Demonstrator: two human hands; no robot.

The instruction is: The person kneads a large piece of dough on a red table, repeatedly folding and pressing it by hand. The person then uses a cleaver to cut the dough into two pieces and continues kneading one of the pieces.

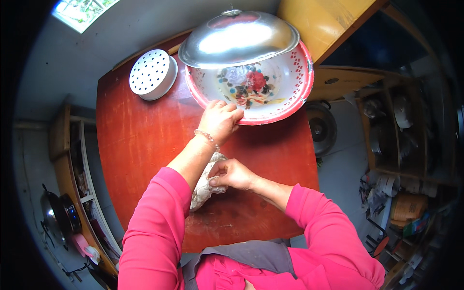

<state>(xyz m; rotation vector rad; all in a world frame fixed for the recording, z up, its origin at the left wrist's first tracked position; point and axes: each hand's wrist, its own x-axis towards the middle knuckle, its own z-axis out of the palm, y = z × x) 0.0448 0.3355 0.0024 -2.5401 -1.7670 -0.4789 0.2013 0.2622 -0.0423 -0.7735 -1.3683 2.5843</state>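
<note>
A wide enamel basin point(274, 117) with a red rim and painted flowers stands at the far side of the red table. My left hand point(220, 121), a beaded bracelet at its wrist, is closed on the near edge of this basin. A shiny metal domed lid point(237, 41) lies tilted over the basin's far part and hides it. Closer to me, a pale crumpled cloth point(203, 189) rests on the table, partly behind my left forearm. My right hand point(232, 175) pinches the cloth's right side between thumb and fingers.
A round white container with a hole-dotted top point(153, 75) stands at the table's point(140, 159) far left. Yellow wooden furniture point(324, 21) borders the far right. Shelves with kitchenware point(401, 125) are on the right, and a pan point(53, 212) sits at the left.
</note>
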